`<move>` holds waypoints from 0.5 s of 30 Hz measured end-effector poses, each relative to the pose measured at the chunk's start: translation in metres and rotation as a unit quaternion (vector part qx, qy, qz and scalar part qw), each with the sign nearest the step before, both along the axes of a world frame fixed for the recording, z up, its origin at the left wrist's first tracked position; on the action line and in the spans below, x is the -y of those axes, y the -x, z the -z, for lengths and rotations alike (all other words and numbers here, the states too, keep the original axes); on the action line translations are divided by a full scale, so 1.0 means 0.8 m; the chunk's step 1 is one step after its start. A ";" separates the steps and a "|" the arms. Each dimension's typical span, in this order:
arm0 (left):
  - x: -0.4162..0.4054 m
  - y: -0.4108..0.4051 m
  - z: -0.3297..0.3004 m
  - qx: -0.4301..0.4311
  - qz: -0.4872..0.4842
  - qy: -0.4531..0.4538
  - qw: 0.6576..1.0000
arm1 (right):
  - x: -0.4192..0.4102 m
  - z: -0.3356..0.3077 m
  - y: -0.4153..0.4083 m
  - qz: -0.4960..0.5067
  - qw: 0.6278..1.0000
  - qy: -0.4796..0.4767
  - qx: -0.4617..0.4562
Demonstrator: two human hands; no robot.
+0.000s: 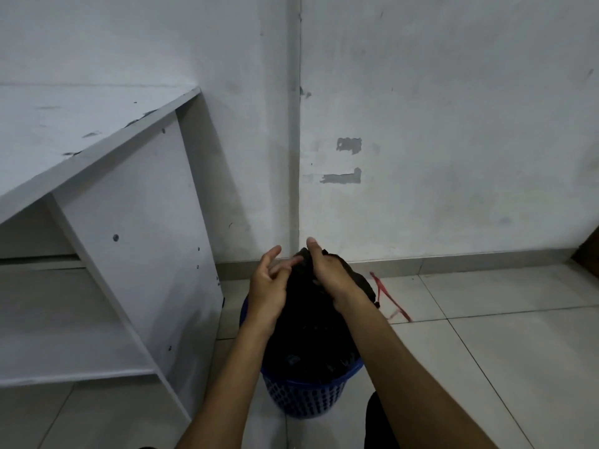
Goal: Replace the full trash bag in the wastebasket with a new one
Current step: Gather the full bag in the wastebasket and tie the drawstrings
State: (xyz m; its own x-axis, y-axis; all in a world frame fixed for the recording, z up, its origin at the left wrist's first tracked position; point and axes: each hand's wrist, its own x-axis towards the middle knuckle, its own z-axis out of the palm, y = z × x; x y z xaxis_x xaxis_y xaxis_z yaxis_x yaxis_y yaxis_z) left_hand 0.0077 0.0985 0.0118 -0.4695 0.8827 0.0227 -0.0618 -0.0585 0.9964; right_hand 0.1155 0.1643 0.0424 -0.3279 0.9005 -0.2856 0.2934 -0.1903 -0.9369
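Observation:
A blue perforated wastebasket (306,396) stands on the tiled floor below me. A full black trash bag (308,325) bulges up out of it. My right hand (330,273) is closed around the gathered top of the bag, thumb up. My left hand (267,286) is beside the bag's left side with its fingers spread, fingertips touching the bunched neck. The basket's far rim is hidden behind the bag and my arms.
A white shelf unit (129,241) stands close on the left of the basket. A white wall (421,124) runs behind it. A red strip (389,296) lies on the floor tiles to the right. My dark-clothed knee (379,422) shows at the bottom.

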 end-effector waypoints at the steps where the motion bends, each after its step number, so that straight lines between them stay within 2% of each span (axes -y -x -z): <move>1: 0.002 -0.001 0.007 -0.020 0.015 0.012 1.000 | -0.004 0.009 -0.001 -0.001 0.999 0.045 -0.003; 3: 0.008 -0.001 0.022 -0.047 0.025 0.025 0.998 | -0.006 0.026 -0.002 -0.004 0.991 0.124 -0.048; 5: 0.013 -0.002 0.031 -0.067 0.005 0.049 0.997 | -0.007 0.040 0.001 0.003 0.981 0.163 -0.101; 8: 0.015 0.000 0.038 -0.085 -0.002 0.101 0.991 | -0.003 0.055 0.000 0.023 0.977 0.161 -0.135; 13: -0.004 0.008 0.037 -0.224 -0.018 0.136 0.965 | 0.010 0.083 -0.007 0.021 0.969 0.145 -0.201; 15: -0.015 0.006 0.034 -0.238 0.002 0.171 0.956 | 0.015 0.091 -0.010 0.007 0.968 0.134 -0.211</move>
State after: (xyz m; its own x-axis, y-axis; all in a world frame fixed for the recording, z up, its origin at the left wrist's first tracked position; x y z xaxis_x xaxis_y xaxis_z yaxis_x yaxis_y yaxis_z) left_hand 0.0026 0.1107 -0.0155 -0.4734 0.8790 -0.0571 0.4041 0.2743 0.8726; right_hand 0.1238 0.1522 -0.0303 -0.4551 0.8178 -0.3523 -0.1097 -0.4441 -0.8892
